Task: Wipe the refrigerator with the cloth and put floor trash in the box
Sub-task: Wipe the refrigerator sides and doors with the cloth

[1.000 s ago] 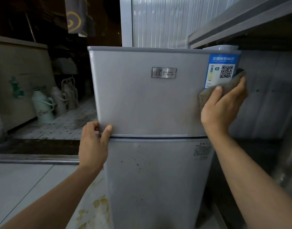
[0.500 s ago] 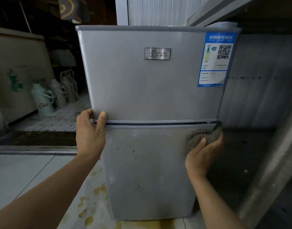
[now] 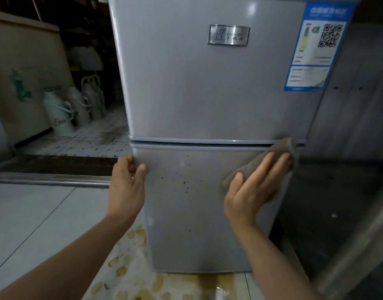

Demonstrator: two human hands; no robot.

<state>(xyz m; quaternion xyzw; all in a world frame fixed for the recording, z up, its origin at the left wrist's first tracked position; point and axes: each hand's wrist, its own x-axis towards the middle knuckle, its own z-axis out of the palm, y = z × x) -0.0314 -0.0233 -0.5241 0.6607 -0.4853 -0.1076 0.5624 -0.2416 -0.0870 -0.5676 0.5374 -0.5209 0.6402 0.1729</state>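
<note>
Wiping: the person is rubbing the front of the refrigerator, which is filling the middle of the view from 12 o'clock down to 6 o'clock.
Lower door: the lower door is showing small dark spots near the middle, so the wiping is looking not finished.
Floor: the floor is lying at 8 o'clock, and a yellow wet patch is sitting at 6 o'clock, right under the fridge.
Box: no box is showing, so I cannot tell where the trash is going.
Right hand: the right hand is lying flat with fingers spread wide, pressing the cloth onto the door at 3 o'clock.
Left hand: the left hand is curling its fingers round the door's left edge at 9 o'clock, thumb on the front.
Going wrong: the left hand may be pulling the door open by mistake, because it is hooking the edge; the cloth may be slipping out, because only a flat palm is holding it; feet may be sliding on the wet patch.
Changing: half a second ago the cloth was bunched at the right edge; now it is sitting further in, and the left hand is sitting lower, under the gap between the doors.
</note>
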